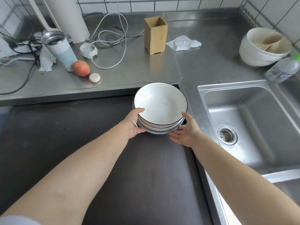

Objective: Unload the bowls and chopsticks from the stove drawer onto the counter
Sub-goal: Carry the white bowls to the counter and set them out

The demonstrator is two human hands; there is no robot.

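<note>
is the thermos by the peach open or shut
Open: the thermos shows its bare threaded mouth, and a white cap lies apart beside it.

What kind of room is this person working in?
Most likely a home kitchen: a steel sink with a drain sits in a steel counter, white tiles cover the wall, and there is a stack of bowls.

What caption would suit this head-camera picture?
Left hand and right hand cradle a stack of dark-rimmed white bowls over the dark stovetop, beside the steel counter and sink.
</note>
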